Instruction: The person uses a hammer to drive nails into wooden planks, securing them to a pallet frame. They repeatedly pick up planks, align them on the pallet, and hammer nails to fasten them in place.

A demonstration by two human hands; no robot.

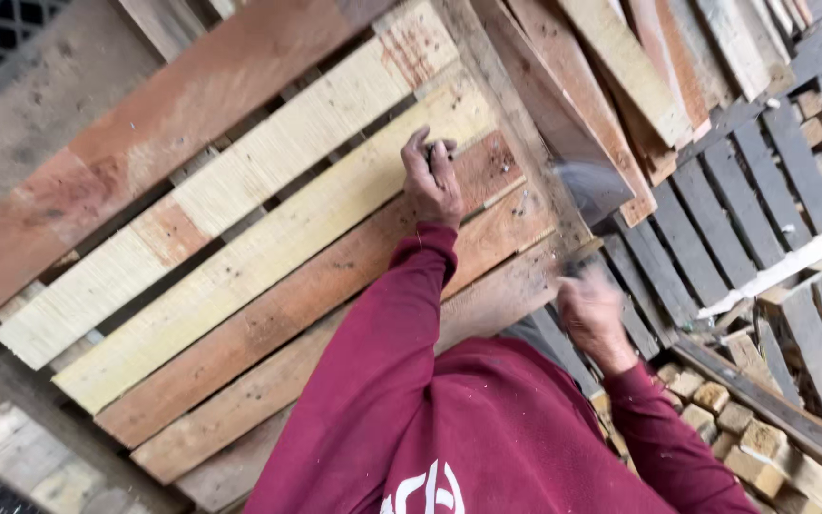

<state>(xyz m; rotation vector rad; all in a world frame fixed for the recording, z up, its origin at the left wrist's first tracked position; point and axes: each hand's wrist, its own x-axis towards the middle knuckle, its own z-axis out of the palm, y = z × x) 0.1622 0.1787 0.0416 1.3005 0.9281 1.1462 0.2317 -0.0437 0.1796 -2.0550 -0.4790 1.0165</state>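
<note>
A wooden pallet (240, 257) of pale and reddish planks fills the middle of the view. My left hand (432, 179), in a maroon sleeve, rests on a reddish plank (335, 276) near the pallet's right end. Its fingertips pinch a small dark thing (444, 148), perhaps a nail, against the wood. My right hand (590, 312) is blurred and raised to the right of the pallet. It grips the handle of a striking tool whose grey head (587, 188) shows only as a motion smear above the pallet's right edge.
Loose planks (620, 67) lean in a stack at the top right. Grey weathered pallets (763, 190) lie to the right, with small wooden blocks (725, 419) heaped below them. Concrete floor (40, 105) and a metal grate (2, 29) show at the top left.
</note>
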